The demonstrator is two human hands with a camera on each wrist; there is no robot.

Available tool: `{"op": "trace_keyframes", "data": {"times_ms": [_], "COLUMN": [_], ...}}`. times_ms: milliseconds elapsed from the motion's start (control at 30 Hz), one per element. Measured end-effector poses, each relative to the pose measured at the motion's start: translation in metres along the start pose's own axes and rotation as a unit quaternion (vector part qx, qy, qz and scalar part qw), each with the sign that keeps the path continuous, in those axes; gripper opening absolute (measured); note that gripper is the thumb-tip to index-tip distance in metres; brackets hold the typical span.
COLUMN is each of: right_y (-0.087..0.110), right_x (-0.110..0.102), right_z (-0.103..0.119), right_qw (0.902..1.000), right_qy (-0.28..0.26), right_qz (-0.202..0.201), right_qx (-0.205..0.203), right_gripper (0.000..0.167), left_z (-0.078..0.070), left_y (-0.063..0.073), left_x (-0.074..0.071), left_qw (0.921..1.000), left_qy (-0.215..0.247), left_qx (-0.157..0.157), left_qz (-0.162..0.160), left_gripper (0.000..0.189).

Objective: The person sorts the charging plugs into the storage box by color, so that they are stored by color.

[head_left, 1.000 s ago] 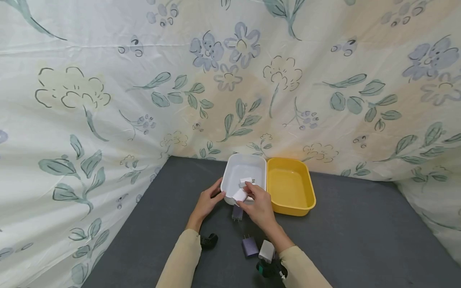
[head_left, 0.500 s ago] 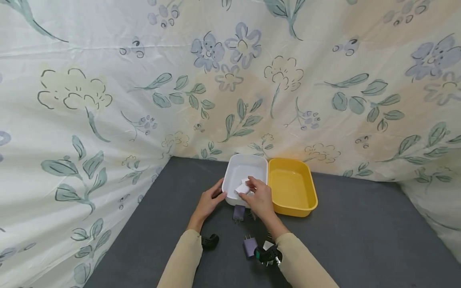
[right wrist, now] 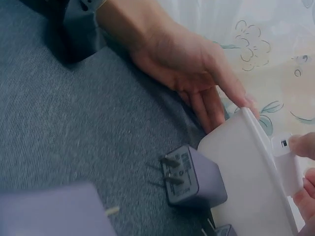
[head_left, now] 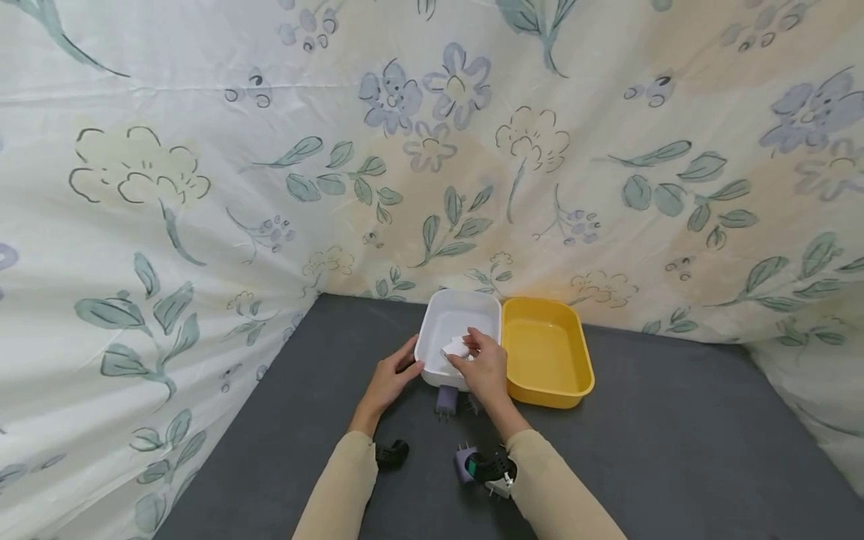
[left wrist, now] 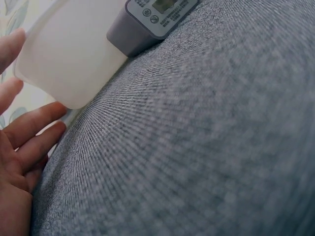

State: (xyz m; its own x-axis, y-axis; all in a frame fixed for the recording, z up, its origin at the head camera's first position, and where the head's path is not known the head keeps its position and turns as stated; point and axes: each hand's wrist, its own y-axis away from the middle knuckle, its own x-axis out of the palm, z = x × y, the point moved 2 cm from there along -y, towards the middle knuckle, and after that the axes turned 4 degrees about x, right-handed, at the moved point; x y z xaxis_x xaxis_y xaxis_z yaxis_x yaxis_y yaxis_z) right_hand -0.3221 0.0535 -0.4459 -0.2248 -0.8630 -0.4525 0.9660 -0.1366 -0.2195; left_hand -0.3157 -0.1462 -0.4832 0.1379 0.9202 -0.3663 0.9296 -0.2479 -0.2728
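Observation:
My right hand [head_left: 487, 371] pinches a white wall charger [head_left: 455, 347] between thumb and fingers, over the front part of a white plastic bin [head_left: 459, 309]. The right wrist view shows the port on the end of the white charger [right wrist: 290, 169], just past the bin's rim. At the bin's front-left corner my left hand [head_left: 388, 381] rests with fingers extended along the outside wall, its thumb at the rim. A purple charger [head_left: 446, 400] lies against the bin's front, prongs facing me; its printed face shows on the purple charger [right wrist: 192, 177] in the right wrist view.
A yellow bin [head_left: 543, 337] stands right beside the white one. Nearer me on the dark cloth lie another purple charger [head_left: 463, 465] and a white charger [head_left: 499, 488], partly hidden by the right wrist's black camera band. A flowered curtain [head_left: 432, 187] hangs behind.
My right hand has carried the white charger forward, from the bin's front rim to over its inside, where it now covers another white charger seen earlier. My left hand has stayed at the corner.

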Motion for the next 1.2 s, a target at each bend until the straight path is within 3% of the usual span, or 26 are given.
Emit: {"op": "trace_keyframes", "data": {"times_ms": [267,433,667,1200], "right_y": [-0.004,-0.006,-0.002,0.031], "right_x": [0.009,0.008,-0.004,-0.019], "right_z": [-0.001,-0.002,-0.005,-0.018], "right_qw": [0.9996,0.9977,0.9965,0.9931], "right_qy": [-0.022,-0.059,-0.075,-0.075], "right_qz": [-0.006,-0.010,-0.035,-0.074], "right_qx": [0.014,0.034,0.005,-0.053], "right_gripper": [0.066,0.067,0.051,0.026], "left_z": [0.034,0.037,0.002,0.000], "left_y": [-0.007,-0.007,0.000,0.001], "left_x": [0.006,0.007,-0.001,-0.001], "left_qw": [0.9993,0.9990,1.0000,1.0000], "left_qy": [0.007,0.004,0.007,0.008], "left_qx": [0.001,0.001,-0.004,-0.001], "left_qz": [-0.038,-0.044,0.000,-0.002], "left_gripper": [0.059,0.059,0.061,0.062]}}
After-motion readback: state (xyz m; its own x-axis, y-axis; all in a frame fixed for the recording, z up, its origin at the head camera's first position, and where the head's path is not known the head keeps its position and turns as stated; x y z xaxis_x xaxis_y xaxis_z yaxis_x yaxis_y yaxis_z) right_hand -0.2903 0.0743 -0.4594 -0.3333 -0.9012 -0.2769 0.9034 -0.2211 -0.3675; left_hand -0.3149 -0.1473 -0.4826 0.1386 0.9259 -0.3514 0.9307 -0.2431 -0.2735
